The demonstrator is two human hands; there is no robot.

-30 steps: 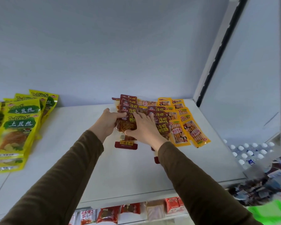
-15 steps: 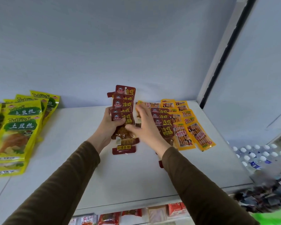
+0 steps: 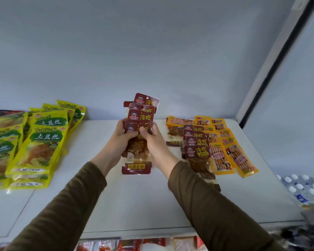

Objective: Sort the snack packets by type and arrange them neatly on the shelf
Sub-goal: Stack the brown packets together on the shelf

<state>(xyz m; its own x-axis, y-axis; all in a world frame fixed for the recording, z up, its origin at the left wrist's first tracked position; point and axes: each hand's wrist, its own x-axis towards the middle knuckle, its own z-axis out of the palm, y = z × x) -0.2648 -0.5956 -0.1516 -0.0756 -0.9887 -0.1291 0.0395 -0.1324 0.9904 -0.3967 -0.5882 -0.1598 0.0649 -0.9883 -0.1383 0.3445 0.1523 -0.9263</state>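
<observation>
Both hands hold a fanned stack of dark red snack packets (image 3: 140,116) upright above the middle of the white shelf (image 3: 134,200). My left hand (image 3: 121,137) grips the stack from the left, my right hand (image 3: 152,140) from the right, thumbs over the front packet. To the right, more dark red packets (image 3: 197,147) lie overlapped on the shelf. Beside those lie orange-yellow packets (image 3: 232,151) in rows. A pile of yellow-green packets (image 3: 42,140) lies at the shelf's left end.
The pale back wall (image 3: 134,60) rises directly behind the shelf, and a side panel (image 3: 288,105) closes its right end. Red and white packets (image 3: 134,244) show on the shelf below. Capped water bottles (image 3: 304,187) stand lower right.
The red stack has been lifted off the shelf and drawn to the left, away from the other red packets. Both hands have closed around it.
</observation>
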